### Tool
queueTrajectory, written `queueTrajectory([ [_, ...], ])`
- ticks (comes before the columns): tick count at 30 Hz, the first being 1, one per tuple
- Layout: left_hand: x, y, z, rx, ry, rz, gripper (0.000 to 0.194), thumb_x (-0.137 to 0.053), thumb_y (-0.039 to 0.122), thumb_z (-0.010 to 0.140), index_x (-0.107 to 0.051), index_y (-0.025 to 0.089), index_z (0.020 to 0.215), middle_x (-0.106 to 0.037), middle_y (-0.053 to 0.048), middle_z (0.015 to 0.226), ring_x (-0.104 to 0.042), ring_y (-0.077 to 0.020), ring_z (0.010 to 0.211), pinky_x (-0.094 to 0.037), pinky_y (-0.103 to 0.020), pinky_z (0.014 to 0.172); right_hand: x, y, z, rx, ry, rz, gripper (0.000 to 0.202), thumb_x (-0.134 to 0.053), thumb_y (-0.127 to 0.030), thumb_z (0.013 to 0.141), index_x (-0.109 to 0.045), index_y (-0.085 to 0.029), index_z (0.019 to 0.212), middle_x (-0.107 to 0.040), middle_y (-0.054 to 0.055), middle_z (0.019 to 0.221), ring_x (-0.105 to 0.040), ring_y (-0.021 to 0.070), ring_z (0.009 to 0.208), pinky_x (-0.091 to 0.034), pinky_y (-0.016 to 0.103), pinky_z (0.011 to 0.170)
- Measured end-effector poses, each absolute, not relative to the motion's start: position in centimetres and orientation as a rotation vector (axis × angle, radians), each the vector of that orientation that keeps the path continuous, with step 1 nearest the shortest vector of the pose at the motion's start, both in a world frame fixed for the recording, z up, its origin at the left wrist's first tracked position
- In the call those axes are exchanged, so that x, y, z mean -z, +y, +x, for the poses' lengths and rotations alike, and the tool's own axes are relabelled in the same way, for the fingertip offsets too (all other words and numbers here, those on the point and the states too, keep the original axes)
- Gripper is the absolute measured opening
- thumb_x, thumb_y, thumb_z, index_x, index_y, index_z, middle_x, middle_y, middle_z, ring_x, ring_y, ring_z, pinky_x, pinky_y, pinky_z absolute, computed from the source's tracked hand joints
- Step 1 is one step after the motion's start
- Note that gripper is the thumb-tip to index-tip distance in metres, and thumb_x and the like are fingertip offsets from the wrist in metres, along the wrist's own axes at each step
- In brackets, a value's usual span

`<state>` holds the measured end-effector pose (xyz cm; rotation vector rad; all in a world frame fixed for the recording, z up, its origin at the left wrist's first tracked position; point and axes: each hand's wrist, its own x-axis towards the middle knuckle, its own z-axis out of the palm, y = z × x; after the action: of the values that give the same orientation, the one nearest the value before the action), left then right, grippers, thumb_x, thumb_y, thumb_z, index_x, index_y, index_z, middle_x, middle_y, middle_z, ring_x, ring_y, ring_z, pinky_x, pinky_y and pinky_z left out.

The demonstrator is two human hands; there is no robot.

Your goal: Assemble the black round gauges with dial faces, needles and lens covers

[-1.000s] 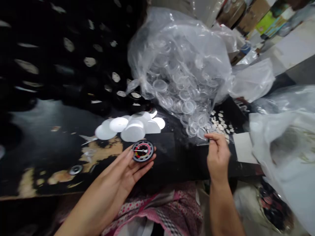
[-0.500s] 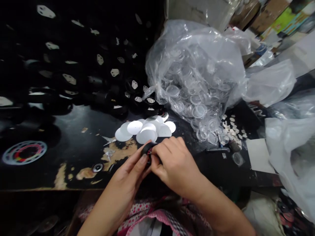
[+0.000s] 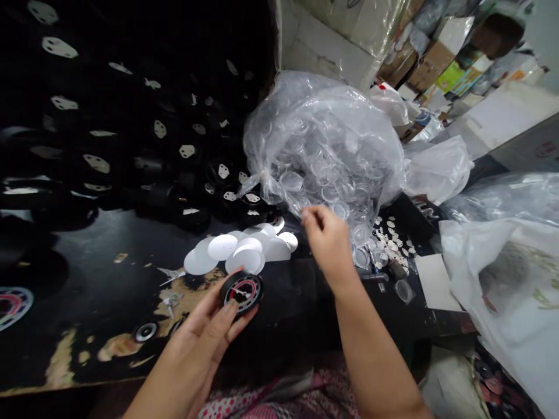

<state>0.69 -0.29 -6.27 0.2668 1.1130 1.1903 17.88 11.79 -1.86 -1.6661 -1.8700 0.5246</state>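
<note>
In my left hand (image 3: 205, 331) is a round black dial gauge (image 3: 243, 293), its face up, with a red and white scale and a white pointer. The thumb lies over the gauge's near edge. My right hand (image 3: 329, 244) is raised at the near side of a clear plastic bag (image 3: 323, 99) full of transparent round covers (image 3: 292, 181). Its fingers are curled in; whether anything is between them is hidden. Overlapping white discs (image 3: 198, 257) lie just beyond the gauge. White pointers (image 3: 171, 299) rest on the worn tabletop to the left.
Many black housings with pale plates (image 3: 96, 163) are stacked at the back left. A metal-rimmed ring (image 3: 145, 332) sits near the front edge. Right of the bag are small pale pieces (image 3: 393, 241), a white card (image 3: 437, 282) and a white plastic bag (image 3: 463, 256).
My right hand has left the gauge and moved up and right toward the bag of covers. My left hand has lowered slightly and turned the gauge face up. The view has shifted.
</note>
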Motion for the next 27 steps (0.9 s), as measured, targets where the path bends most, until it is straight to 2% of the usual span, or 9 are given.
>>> queueTrajectory([
  [1,6.2,-0.2,0.8,-1.181,1.097,0.265,0.041,-0.088,0.042,0.071,-0.078,0.029,0.109,-0.075,-0.001,0.123,-0.066,-0.0298,0.122,-0.062,-0.029,0.092,2.0,13.4,18.1,-0.376,-1.870,-1.807,0.026,-0.045,-0.025,0.103,-0.068,-0.015,0.111,-0.072,0.011,0.110,-0.066,0.0219,0.105,-0.047,0.035,0.094],
  [4,6.1,-0.2,0.9,-1.135,1.085,0.229,0.032,-0.089,0.033,0.072,-0.078,0.027,0.101,-0.080,-0.001,0.103,-0.075,-0.0264,0.103,-0.064,-0.025,0.080,2.2,17.0,17.8,-0.304,-1.901,-1.943,0.030,-0.061,-0.028,0.095,-0.066,-0.007,0.116,-0.066,0.023,0.121,-0.064,0.0359,0.113,-0.042,0.053,0.102],
  [7,6.0,-0.3,0.8,-1.115,1.078,0.194,0.032,-0.089,0.033,0.071,-0.078,0.024,0.100,-0.080,-0.004,0.101,-0.076,-0.0273,0.097,-0.064,-0.028,0.077,2.6,18.0,16.9,-0.311,-1.902,-1.952,0.035,-0.068,-0.027,0.089,-0.064,-0.007,0.117,-0.062,0.025,0.124,-0.061,0.0407,0.116,-0.039,0.059,0.103],
  [11,5.6,-0.1,0.6,-1.132,1.049,0.161,0.036,-0.086,0.038,0.074,-0.076,0.022,0.105,-0.078,-0.009,0.111,-0.073,-0.0294,0.106,-0.064,-0.035,0.085,3.3,17.6,16.9,-0.336,-1.846,-1.915,0.025,-0.064,-0.022,0.088,-0.064,-0.013,0.111,-0.062,0.019,0.121,-0.060,0.0345,0.116,-0.042,0.053,0.101],
  [15,5.4,-0.1,0.4,-1.153,0.967,0.146,0.033,-0.078,0.035,0.085,-0.073,0.020,0.114,-0.077,-0.010,0.117,-0.071,-0.0249,0.110,-0.061,-0.032,0.092,3.6,17.3,18.2,-0.392,-1.791,-1.778,0.021,-0.060,-0.017,0.086,-0.064,-0.016,0.106,-0.067,0.010,0.107,-0.063,0.0225,0.099,-0.049,0.039,0.093],
  [19,5.5,0.0,-0.2,-1.162,0.897,0.076,0.025,-0.065,0.031,0.096,-0.071,0.019,0.117,-0.076,-0.011,0.121,-0.072,-0.0214,0.107,-0.060,-0.030,0.093,2.7,15.2,19.0,-0.425,-1.674,-1.661,0.026,-0.057,-0.018,0.088,-0.065,-0.014,0.113,-0.068,0.009,0.102,-0.063,0.0192,0.089,-0.051,0.037,0.088],
  [23,5.3,0.4,-0.3,-1.142,0.846,0.035,0.029,-0.062,0.038,0.097,-0.073,0.020,0.116,-0.076,-0.011,0.120,-0.072,-0.0224,0.109,-0.059,-0.031,0.095,1.7,9.6,17.5,-0.969,-1.739,-1.331,0.025,-0.064,-0.029,0.091,-0.071,-0.021,0.114,-0.069,0.002,0.090,-0.062,0.0136,0.069,-0.054,0.030,0.069],
  [25,5.0,0.5,-0.1,-1.157,0.856,0.084,0.031,-0.066,0.044,0.093,-0.075,0.022,0.113,-0.075,-0.009,0.122,-0.071,-0.0234,0.110,-0.060,-0.031,0.093,1.6,6.8,16.1,-1.054,-1.877,-1.200,0.025,-0.061,-0.022,0.094,-0.073,-0.023,0.116,-0.069,0.004,0.099,-0.066,0.0150,0.085,-0.056,0.031,0.078],
  [27,4.9,0.6,0.0,-1.182,0.912,0.180,0.030,-0.075,0.044,0.086,-0.077,0.026,0.110,-0.073,-0.005,0.128,-0.070,-0.0236,0.114,-0.061,-0.027,0.088,1.9,5.0,15.0,-0.945,-1.992,-1.170,0.029,-0.058,-0.019,0.096,-0.071,-0.024,0.121,-0.064,0.008,0.111,-0.065,0.0169,0.102,-0.055,0.034,0.091],
])
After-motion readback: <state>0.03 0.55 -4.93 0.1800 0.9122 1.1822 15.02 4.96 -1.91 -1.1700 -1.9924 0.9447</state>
